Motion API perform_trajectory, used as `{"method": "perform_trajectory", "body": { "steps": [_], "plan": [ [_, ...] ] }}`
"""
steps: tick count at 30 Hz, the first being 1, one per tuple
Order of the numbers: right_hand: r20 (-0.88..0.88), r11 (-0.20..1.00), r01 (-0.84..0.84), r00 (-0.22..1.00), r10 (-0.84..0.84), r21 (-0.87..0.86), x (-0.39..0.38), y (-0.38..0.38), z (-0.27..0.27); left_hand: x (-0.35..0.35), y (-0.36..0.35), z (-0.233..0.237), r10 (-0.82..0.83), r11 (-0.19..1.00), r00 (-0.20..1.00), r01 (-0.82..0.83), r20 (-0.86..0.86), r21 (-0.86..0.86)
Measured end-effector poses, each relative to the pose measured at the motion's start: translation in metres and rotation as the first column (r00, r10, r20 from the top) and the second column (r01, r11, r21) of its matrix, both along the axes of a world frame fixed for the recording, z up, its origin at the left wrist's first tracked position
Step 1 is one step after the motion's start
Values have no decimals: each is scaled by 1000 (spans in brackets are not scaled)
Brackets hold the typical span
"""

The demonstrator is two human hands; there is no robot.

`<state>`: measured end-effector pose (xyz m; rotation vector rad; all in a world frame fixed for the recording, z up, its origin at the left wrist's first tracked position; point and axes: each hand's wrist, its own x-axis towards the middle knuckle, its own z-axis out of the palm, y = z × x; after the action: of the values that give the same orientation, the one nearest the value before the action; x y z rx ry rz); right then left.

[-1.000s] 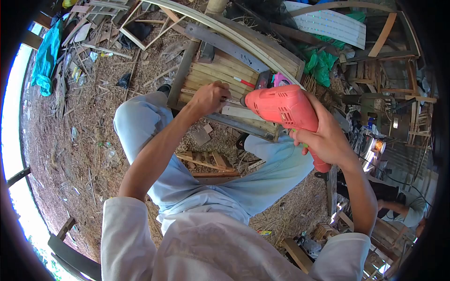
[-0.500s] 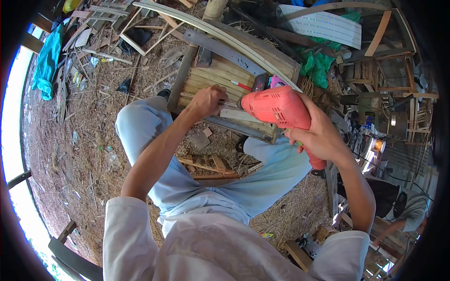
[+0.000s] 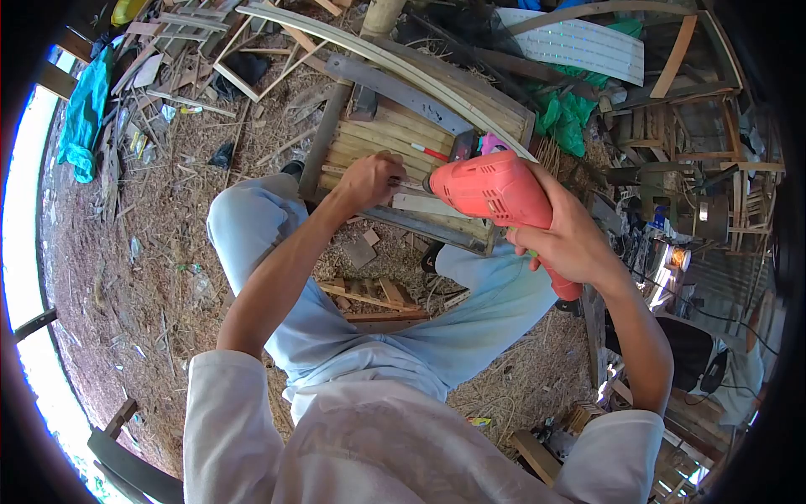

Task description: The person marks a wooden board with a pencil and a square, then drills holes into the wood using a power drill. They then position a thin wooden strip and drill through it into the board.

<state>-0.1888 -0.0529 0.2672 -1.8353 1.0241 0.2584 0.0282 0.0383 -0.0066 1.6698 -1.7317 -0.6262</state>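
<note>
My right hand is wrapped around the handle of a red power drill, which points left. The drill's bit reaches toward the fingers of my left hand. My left hand is closed in a pinch just past the bit; what it pinches is hidden by the fingers. Beneath both is a slatted wooden worktop with a raised frame. A pale wooden strip lies on it below the bit. Behind the bit rests a red and white marker.
A long grey metal bar and a curved wooden strip cross the worktop's far side. Green plastic lies at its right. Wood scraps litter the ground near my legs. A wooden frame lies at the far left.
The drill and my right hand have shifted very slightly left and up. My left hand stays in place. At the far right, another person's arm has moved out of sight.
</note>
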Motion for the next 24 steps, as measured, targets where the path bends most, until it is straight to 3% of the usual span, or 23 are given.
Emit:
{"method": "perform_trajectory", "body": {
  "steps": [24],
  "plan": [
    [4, 1000, -10, 1000, 10, -16, 1, 4, 3, -1, 0, 3, 21, 999, 1000, -21, -14, -34]
  ]
}}
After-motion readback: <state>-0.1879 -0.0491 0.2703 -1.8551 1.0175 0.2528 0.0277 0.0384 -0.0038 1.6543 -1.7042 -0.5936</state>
